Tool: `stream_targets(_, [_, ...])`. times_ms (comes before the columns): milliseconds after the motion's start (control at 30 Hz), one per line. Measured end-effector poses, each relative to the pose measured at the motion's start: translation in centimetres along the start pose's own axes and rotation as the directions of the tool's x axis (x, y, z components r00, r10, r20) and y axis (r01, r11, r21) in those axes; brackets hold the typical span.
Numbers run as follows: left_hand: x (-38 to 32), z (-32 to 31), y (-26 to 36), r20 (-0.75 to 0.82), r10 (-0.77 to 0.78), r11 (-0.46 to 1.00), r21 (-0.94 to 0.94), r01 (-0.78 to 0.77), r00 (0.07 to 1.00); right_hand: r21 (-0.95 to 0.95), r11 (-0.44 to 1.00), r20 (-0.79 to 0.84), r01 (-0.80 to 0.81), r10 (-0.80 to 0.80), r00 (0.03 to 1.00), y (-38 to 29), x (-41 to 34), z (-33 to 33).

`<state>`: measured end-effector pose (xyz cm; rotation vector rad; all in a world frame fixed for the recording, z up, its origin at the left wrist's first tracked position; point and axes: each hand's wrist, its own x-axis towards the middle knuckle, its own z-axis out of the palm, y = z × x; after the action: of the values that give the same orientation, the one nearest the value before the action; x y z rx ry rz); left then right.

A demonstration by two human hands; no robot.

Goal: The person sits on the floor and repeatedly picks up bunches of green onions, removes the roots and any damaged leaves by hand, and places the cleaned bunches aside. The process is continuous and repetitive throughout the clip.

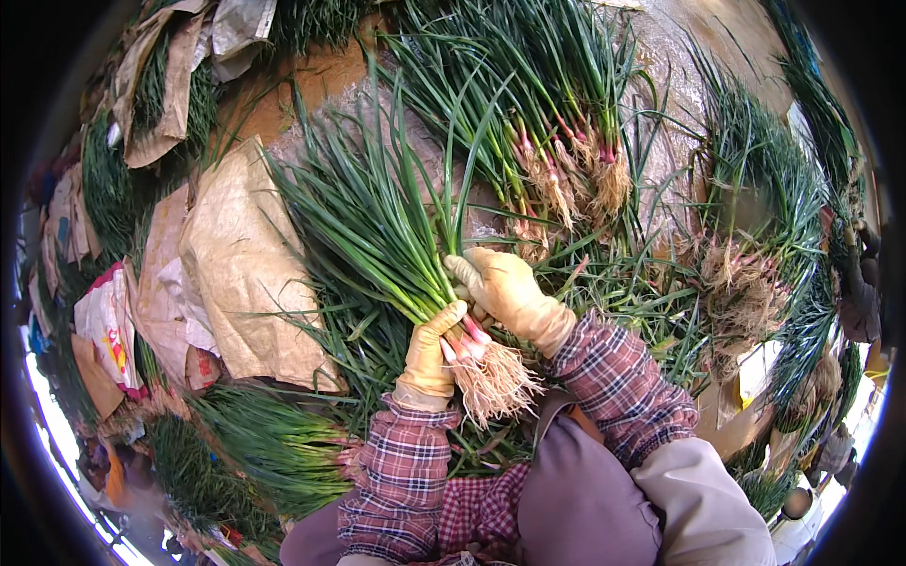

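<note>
A bunch of green onions (417, 262) with pinkish-white bulbs and long pale roots lies across both hands, its leaves fanning to the upper left. My left hand (432, 350), in a yellowish glove, is closed around the stalks just above the bulbs. My right hand (506, 290), gloved alike, touches the stalks a little higher on their right side; its fingertips are partly hidden, and one stalk stands slightly apart there. Loose leaves and trimmings (623, 283) lie under and beside the bunch. Beyond my hands rest several cleaned bunches (545, 148) with reddish bulbs.
Woven sacks (244, 276) lie at the left, with a printed sack (110, 325) farther out. Another green onion bunch (283, 446) is by my left forearm. A heap of onions with tangled, dirty roots (750, 283) is at the right. More piles surround the floor area.
</note>
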<state>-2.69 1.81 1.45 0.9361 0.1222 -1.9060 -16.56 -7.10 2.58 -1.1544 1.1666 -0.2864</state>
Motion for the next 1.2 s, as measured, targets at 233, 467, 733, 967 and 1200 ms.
stream_targets(233, [-0.6, 0.5, 0.3, 0.265, 0.056, 0.924, -0.379, 0.050, 0.962, 0.862, 0.416, 0.209, -0.288, 0.225, 0.952, 2.4, 1.2, 1.0])
stream_targets(467, [-1.2, -0.4, 0.0, 0.413, 0.036, 0.823, -0.529, 0.207, 0.910, 0.823, 0.544, 0.298, -0.162, -0.171, 0.939, 1.0, 2.5, 1.4])
stream_targets(733, [-1.2, 0.5, 0.5, 0.311, 0.118, 0.789, -0.606, 0.101, 0.943, -0.517, 0.765, -0.241, 0.384, -0.561, 0.792, 3.2, 1.4, 1.8])
stream_targets(967, [-0.9, 1.4, 4.9, 0.652, 0.350, 0.663, -0.680, 0.314, 0.673, -0.576, 0.818, 0.073, 0.013, 0.035, 0.997, 3.0, -5.6, -5.4])
stream_targets(1200, [-1.1, 1.6, 4.8, 0.625, 0.278, 0.690, -0.658, 0.301, 0.730, -0.149, 0.832, 0.244, 0.535, -0.493, 0.835, -5.1, -7.4, -2.9])
